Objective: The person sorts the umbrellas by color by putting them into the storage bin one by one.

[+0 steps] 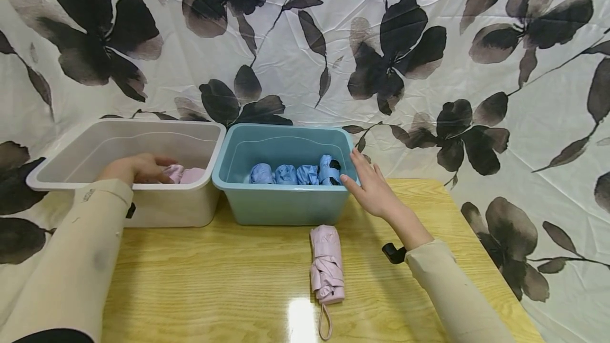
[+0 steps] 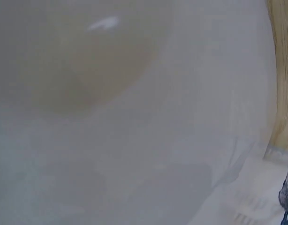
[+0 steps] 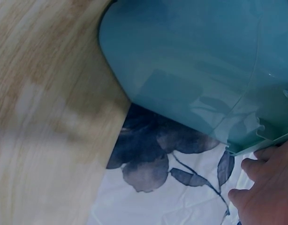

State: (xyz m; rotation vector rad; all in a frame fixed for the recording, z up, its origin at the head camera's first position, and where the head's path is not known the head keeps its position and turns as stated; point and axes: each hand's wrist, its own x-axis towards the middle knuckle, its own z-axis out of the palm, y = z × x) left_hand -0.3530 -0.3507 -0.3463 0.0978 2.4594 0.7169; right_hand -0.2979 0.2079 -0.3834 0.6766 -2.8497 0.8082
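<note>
My left hand [image 1: 138, 168] reaches into the grey bin [image 1: 167, 210] and grips a folded pink umbrella [image 1: 175, 173], its lower fingers partly hidden by the front rim. Another pink bundle [image 1: 193, 175] lies right beside that one. Flat along the right rim of the blue bin [image 1: 286, 208], my right hand [image 1: 374, 189] has its fingers straight and spread, holding nothing. Several rolled blue umbrellas [image 1: 307, 174] stand in a row inside this bin. On the table in front lies a pink folded umbrella [image 1: 327, 266] with its wrist loop toward me.
Both bins stand side by side on the wooden table [image 1: 214, 285], against a floral cloth [image 1: 310, 41]. The table's right edge runs past my right forearm. In the left wrist view the grey bin's wall [image 2: 205, 93] fills most of the picture.
</note>
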